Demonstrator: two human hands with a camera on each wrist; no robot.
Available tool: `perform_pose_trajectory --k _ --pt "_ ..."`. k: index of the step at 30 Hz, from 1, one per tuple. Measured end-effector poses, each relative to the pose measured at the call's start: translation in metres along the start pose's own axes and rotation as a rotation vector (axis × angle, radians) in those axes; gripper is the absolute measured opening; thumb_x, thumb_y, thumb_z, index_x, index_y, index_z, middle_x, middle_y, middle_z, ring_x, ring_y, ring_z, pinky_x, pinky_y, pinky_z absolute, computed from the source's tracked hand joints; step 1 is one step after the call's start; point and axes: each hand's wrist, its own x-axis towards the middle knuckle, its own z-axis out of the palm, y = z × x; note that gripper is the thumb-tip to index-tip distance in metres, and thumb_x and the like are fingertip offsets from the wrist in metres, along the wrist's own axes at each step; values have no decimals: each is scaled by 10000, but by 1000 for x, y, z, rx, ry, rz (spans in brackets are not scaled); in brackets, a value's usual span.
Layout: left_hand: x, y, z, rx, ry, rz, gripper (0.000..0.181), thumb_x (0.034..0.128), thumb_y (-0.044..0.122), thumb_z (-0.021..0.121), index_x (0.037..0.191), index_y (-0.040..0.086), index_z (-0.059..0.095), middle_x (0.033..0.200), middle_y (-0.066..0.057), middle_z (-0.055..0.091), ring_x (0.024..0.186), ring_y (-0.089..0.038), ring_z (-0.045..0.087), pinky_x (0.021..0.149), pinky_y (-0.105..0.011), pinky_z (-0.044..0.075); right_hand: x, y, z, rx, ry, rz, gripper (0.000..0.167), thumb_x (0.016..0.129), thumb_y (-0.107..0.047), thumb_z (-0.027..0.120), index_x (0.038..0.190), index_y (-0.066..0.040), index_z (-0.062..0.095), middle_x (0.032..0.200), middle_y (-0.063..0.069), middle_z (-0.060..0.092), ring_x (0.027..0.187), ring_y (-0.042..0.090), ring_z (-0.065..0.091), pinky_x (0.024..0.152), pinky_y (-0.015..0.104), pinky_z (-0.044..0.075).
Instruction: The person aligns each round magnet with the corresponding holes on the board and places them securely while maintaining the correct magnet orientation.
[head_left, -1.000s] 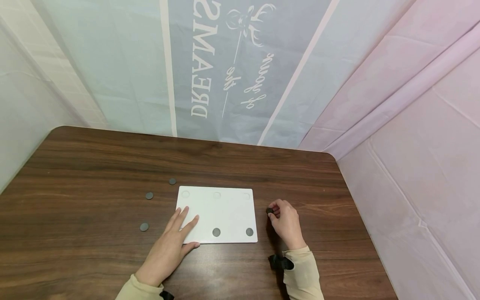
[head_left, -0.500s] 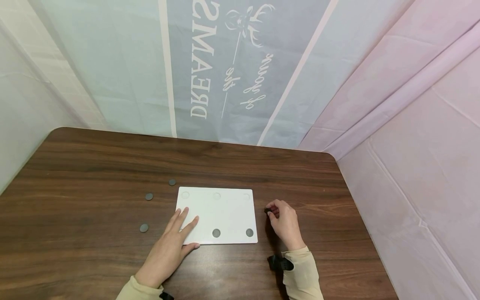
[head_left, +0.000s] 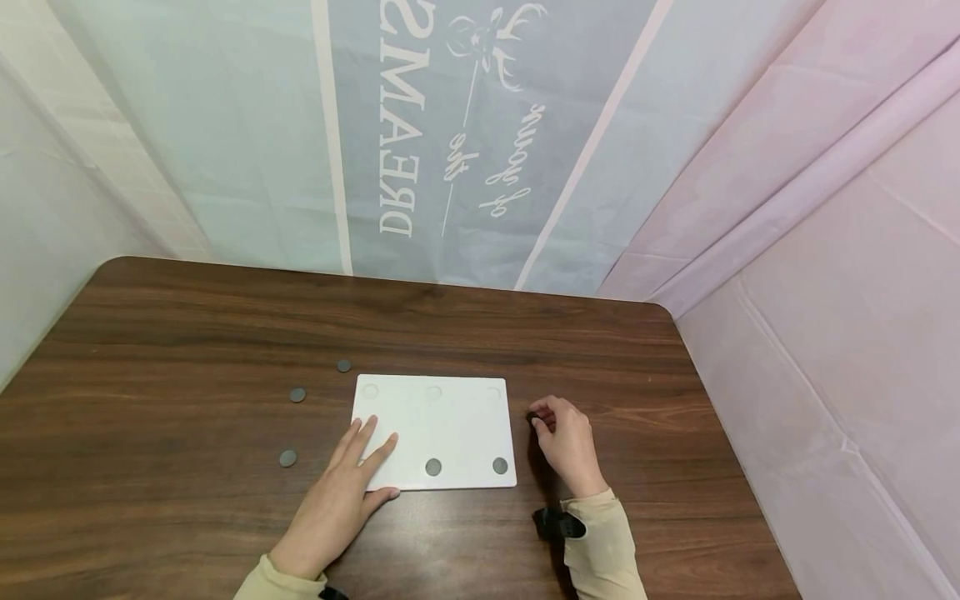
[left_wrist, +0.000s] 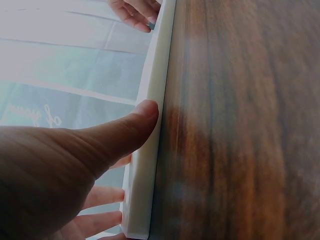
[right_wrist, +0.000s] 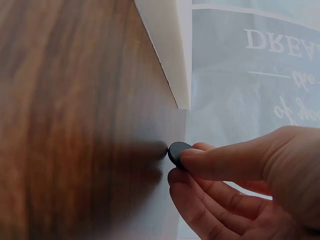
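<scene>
A white rectangular board point(head_left: 457, 425) lies flat on the table, with faint round recesses along its far edge. Two dark grey discs sit on its near side, a middle disc point(head_left: 433, 467) and a right-corner disc point(head_left: 500, 466). My left hand point(head_left: 337, 492) rests with spread, straight fingers on the board's left part and covers its near-left corner; the thumb lies along the near edge. To the right of the board, my right hand point(head_left: 570, 437) pinches another dark disc point(right_wrist: 179, 154) between thumb and fingers, just above the tabletop and apart from the board.
Three loose discs lie left of the board: a far disc point(head_left: 344, 366), a middle disc point(head_left: 297, 395) and a near disc point(head_left: 288, 458). The brown wooden table point(head_left: 187, 358) ends at a printed curtain point(head_left: 480, 167) behind and a pale cloth wall on the right.
My right hand has shifted slightly left toward the board with the disc in its fingers. The left hand stays in place on the board.
</scene>
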Motion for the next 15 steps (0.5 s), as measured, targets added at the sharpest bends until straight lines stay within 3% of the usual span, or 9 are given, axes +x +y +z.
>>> perform_pose_trajectory --k 15 --pt "0 1 0 -10 -21 -19 606 776 277 780 1320 93 588 1486 -194 394 1386 -392 328 793 -487 551 3 -5 1 68 -11 5 109 826 50 686 904 -26 695 849 117 676 760 210 648 684 365 553"
